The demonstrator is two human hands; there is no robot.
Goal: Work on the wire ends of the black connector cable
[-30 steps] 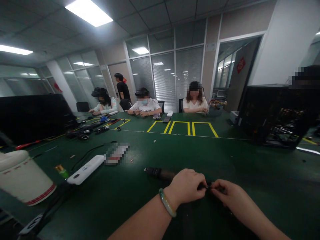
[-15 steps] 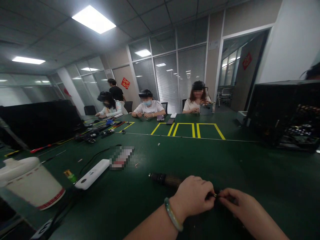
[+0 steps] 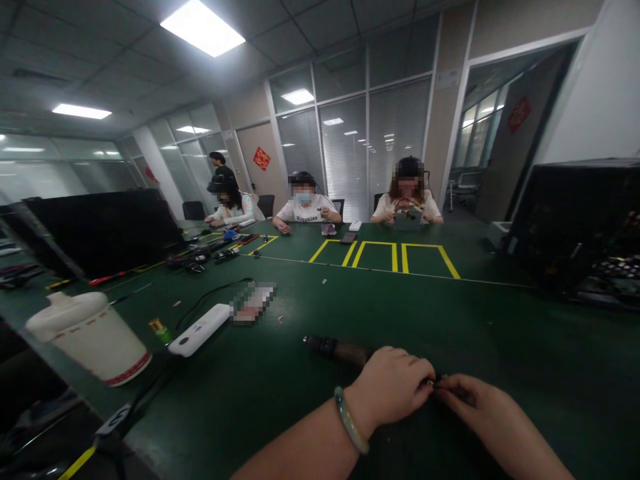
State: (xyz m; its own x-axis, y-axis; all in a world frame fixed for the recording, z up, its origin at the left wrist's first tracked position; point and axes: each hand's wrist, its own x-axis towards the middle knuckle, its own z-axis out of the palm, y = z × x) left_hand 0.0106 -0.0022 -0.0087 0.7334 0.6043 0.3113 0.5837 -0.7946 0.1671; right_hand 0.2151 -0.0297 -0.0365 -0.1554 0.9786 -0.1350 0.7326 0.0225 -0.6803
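Observation:
My left hand [image 3: 395, 387], with a pale green bangle at its wrist, is closed on a small part with a metallic glint near the green tabletop. Close against it, my right hand [image 3: 467, 393] pinches a small dark piece between thumb and fingers. Both pieces are too small and too covered by fingers to name. A dark tool with a brown, cylindrical body [image 3: 345, 352] lies just beyond my left hand, its narrow metal tip to the left and its other end hidden behind the hand.
On the left stand a lidded white container [image 3: 100, 337], a green bottle [image 3: 161, 331] and a white device [image 3: 200, 330] with a cable. Beside them lies a blurred-out flat object [image 3: 255, 303]. Black monitors [image 3: 105, 230] and a dark case [image 3: 590, 230] flank the table. Several people are across it.
The view has shifted, so table items appear farther right and slightly higher. My hands remain close together with fingers closed. Across the table, the masked person has raised one hand.

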